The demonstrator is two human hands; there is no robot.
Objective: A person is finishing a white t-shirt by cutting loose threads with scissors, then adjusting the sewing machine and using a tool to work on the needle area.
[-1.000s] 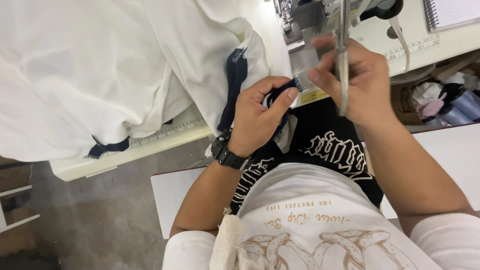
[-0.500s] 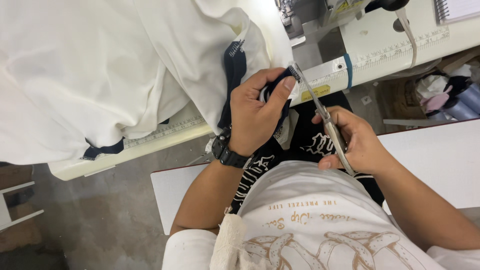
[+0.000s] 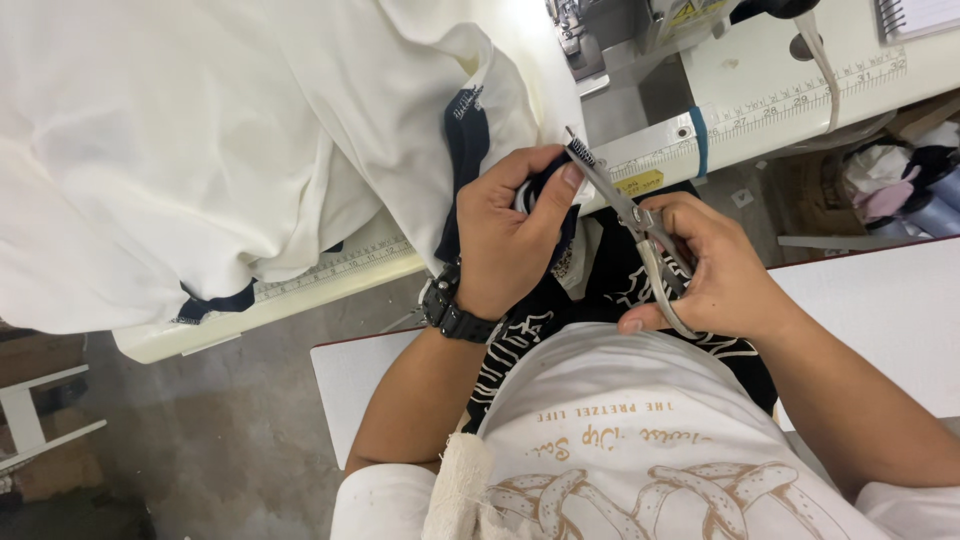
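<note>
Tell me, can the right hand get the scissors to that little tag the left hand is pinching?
Probably yes. The right hand holds the scissors with the blade tips right at the small tag, which the left hand pinches out past the white cloth. Nothing sits between them.

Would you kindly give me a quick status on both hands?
Left hand pinching dark fabric edge. Right hand holding scissors, tips at the pinch. White garment bunched alongside.

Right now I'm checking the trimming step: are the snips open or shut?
Shut, as far as shows: the snips in the right hand run to one narrow tip at the label the left hand pinches.
</note>
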